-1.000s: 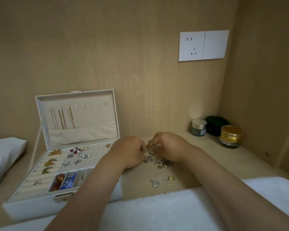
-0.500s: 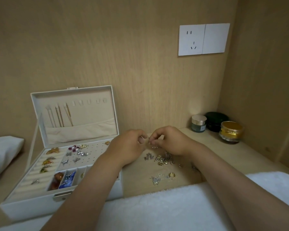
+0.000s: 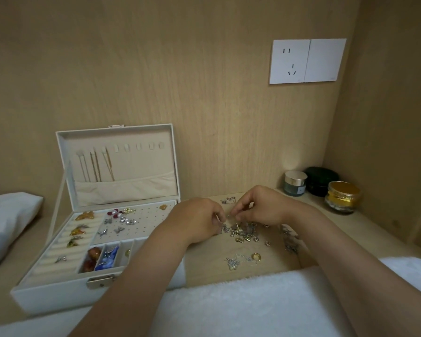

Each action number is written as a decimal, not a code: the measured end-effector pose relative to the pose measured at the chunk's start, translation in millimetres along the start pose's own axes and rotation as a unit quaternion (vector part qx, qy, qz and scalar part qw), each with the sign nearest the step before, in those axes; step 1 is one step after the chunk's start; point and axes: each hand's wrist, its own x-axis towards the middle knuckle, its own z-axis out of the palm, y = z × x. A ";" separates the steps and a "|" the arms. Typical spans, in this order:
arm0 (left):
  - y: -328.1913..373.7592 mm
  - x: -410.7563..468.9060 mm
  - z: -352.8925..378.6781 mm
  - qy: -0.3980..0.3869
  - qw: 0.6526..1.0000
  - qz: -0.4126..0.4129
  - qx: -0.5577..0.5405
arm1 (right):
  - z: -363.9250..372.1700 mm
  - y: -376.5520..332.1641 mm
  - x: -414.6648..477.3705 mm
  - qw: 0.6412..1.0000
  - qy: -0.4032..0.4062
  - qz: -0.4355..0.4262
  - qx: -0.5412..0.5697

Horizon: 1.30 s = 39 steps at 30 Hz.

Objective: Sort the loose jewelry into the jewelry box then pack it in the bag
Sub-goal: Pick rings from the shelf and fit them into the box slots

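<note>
1. Both hands, left hand (image 3: 197, 221) and right hand (image 3: 260, 208), pinch one small piece together above the loose jewelry (image 3: 243, 232), probably to untangle it.
2. Open jewelry box (image 3: 66, 285) waits at left, close for sorting.

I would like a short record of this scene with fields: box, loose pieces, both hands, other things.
box: jewelry box, lid open, some pieces already sorted inside
loose pieces: pile of jewelry on the shelf, right of the box
left hand: pinching a small piece
right hand: pinching the same piece, above the pile
other things: three jars in the corner
</note>
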 end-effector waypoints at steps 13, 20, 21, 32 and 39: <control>-2.0 1.2 -0.4 0.083 0.992 -0.005 -0.091 | 0.9 1.4 3.2 0.999 0.046 0.018 0.022; 8.9 -2.8 -10.1 0.175 0.953 0.067 -0.240 | -6.4 -15.8 -2.5 0.957 0.104 -0.013 0.269; 12.0 -3.3 -11.8 0.183 0.948 0.079 -0.247 | -7.1 -17.9 -2.5 0.952 0.101 -0.012 0.287; -1.0 1.3 -18.1 0.239 0.955 -0.017 -0.173 | 10.0 -21.1 6.5 0.955 0.089 0.016 0.281; -2.7 1.4 -19.1 0.201 0.970 -0.054 -0.123 | 25.5 -15.1 11.1 0.999 0.011 -0.002 -0.030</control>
